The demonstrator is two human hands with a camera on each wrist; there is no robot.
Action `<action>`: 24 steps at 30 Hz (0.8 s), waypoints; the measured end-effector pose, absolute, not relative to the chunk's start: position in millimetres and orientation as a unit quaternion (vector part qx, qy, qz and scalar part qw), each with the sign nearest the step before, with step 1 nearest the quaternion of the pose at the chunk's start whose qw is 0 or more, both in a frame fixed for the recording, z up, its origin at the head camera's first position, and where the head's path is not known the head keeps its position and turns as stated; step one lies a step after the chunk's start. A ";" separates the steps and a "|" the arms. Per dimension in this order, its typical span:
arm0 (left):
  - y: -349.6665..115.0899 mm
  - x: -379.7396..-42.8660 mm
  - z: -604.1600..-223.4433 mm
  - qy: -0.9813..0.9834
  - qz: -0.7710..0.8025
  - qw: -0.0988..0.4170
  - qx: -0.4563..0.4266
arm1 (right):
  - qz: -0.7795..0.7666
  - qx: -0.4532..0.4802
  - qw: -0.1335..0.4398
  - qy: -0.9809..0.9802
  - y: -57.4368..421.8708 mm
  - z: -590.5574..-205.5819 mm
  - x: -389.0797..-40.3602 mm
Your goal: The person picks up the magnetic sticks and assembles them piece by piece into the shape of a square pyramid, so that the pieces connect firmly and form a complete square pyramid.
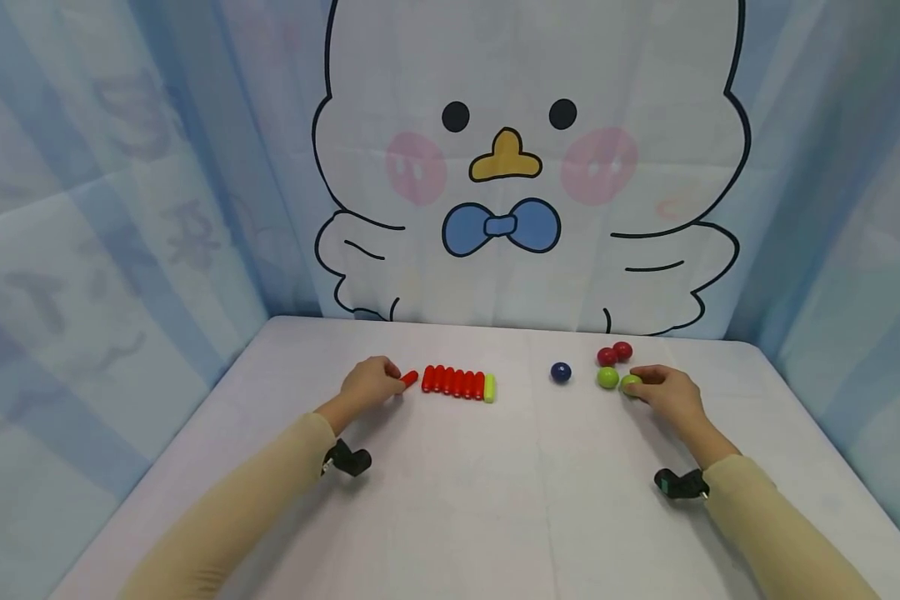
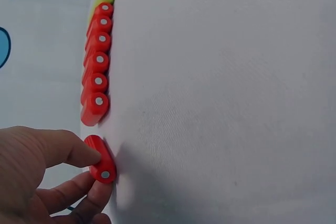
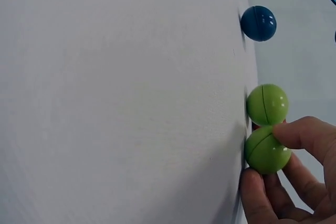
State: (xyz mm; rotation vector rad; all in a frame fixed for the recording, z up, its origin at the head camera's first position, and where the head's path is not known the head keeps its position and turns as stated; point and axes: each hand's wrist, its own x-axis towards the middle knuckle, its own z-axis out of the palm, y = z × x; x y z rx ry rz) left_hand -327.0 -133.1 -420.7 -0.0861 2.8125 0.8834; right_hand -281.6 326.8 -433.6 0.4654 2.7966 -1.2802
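Far left on my feed, blue-and-white cloth wall [image 1: 82,275], then a tan sleeve [image 1: 247,492] with a black wrist camera [image 1: 351,459]. Left hand [image 1: 371,382]: thumb and fingers pinching a short, round-ended red bar [image 1: 410,378], angled, small gap to the row on its right. Can't tell whether it touches the tabletop [image 1: 465,500]. Row, directly in that bar's way: six matching glossy red bars [image 1: 453,382] side by side, then one yellow-green bar [image 1: 489,388] closing the right end. Well apart from that, a glossy dark blue ball [image 1: 561,372], by itself. Next a cluster: glossy green ball [image 1: 607,378] in front, two glossy dark red balls [image 1: 607,357] crowding the far side. Right hand [image 1: 667,396]: thumb and fingers gripping a second green ball [image 1: 629,383] just beside the first; can't tell if they touch. Cartoon-bird backdrop [image 1: 502,283] stands behind the tabletop.
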 end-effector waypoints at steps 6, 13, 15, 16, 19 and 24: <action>-146.7 -321.2 -418.5 0.948 0.295 0.113 -0.030 | -0.398 0.139 0.023 0.907 330.6 -431.1 -277.8; -157.5 -314.9 -420.2 0.949 0.291 0.118 -0.025 | -0.383 0.128 0.039 0.914 333.5 -428.0 -271.4; -159.9 -313.9 -421.6 0.950 0.289 0.116 -0.021 | -0.382 0.127 0.044 0.914 334.0 -427.6 -269.8; -160.6 -313.3 -422.0 0.951 0.288 0.115 -0.019 | -0.382 0.126 0.047 0.914 334.6 -427.3 -268.9; -162.2 -311.3 -423.3 0.949 0.292 0.118 -0.017 | -0.380 0.124 0.056 0.915 335.9 -426.6 -266.4; -164.4 -307.6 -426.0 0.946 0.302 0.115 -0.014 | -0.381 0.112 0.073 0.915 336.1 -425.2 -260.7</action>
